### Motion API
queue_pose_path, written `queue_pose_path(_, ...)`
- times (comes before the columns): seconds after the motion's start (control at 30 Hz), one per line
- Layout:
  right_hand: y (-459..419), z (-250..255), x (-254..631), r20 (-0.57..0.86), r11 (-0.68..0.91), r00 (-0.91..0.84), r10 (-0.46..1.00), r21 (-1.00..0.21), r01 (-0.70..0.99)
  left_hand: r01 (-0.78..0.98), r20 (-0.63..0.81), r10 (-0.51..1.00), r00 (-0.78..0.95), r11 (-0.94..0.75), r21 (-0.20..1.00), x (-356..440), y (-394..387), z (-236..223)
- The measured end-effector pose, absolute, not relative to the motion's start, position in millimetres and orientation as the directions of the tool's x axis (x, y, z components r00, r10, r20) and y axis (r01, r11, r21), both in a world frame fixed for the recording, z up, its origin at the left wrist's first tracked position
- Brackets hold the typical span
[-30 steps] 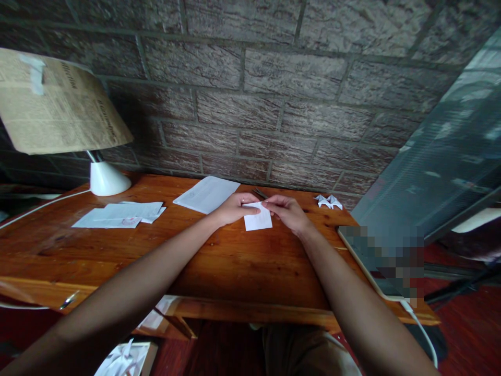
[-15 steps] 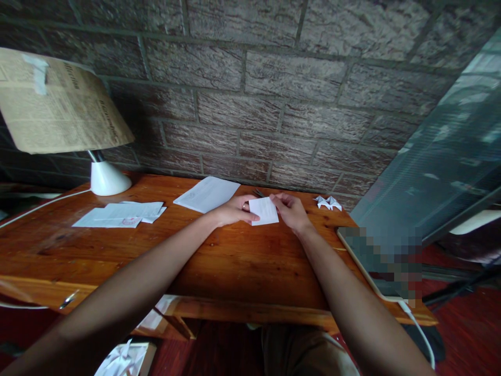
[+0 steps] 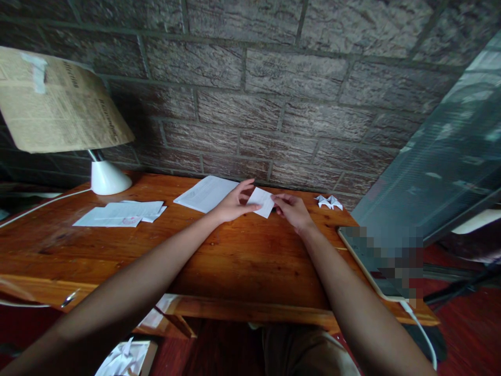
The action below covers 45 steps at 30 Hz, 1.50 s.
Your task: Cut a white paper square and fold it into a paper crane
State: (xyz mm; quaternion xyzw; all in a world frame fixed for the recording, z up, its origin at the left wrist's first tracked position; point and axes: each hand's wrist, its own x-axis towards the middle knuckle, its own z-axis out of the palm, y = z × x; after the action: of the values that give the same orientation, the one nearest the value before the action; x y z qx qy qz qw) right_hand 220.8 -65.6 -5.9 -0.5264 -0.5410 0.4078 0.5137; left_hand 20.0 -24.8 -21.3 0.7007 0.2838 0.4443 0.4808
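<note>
A small white paper square (image 3: 261,202) is held up over the desk, turned so one corner points up. Its right corner is pinched between the thumb and fingers of my right hand (image 3: 291,210). On its left side, my left hand (image 3: 235,203) has its fingers spread, with the thumb tip at the paper's lower left edge. Behind my left hand lies a stack of white sheets (image 3: 207,192), partly covered by it. To the right of my right hand stand folded white paper pieces (image 3: 329,202) with pointed tips.
Printed paper slips (image 3: 119,213) lie on the left of the wooden desk (image 3: 242,261), near a lamp (image 3: 110,177). A tablet (image 3: 368,261) with a white cable rests at the right edge. Below, an open box (image 3: 146,357) holds white paper. A brick wall (image 3: 254,104) rises behind.
The paper square has turned from lying level to cornerwise. My left fingers have opened away from it, while my right hand keeps its pinch.
</note>
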Motion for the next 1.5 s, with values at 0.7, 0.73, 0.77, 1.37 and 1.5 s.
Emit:
queue_pose_path(0.7,-63,-11,222,0.122,0.132,-0.064,0.991,-0.971,0.199,0.109,0.275,0.729,0.627,-0.431,0.895,23,-32,-22)
queue_pose_path(0.73,-62,-11,222,0.115,0.125,-0.061,0.992,-0.973,0.193,0.110,0.262,0.727,0.635,-0.421,0.900,23,-32,-22)
queue_pose_path(0.77,-62,-11,222,0.109,0.117,-0.055,0.993,-0.975,0.189,0.104,0.254,0.721,0.645,-0.412,0.905,22,-32,-22)
queue_pose_path(1.37,-64,-8,220,0.040,0.030,0.043,0.998,-0.977,0.211,0.018,0.304,0.722,0.622,-0.401,0.916,18,-25,-19)
queue_pose_path(1.5,-64,-7,220,-0.028,-0.033,0.031,0.999,-0.982,0.184,0.030,0.289,0.778,0.558,-0.366,0.930,17,-19,-20)
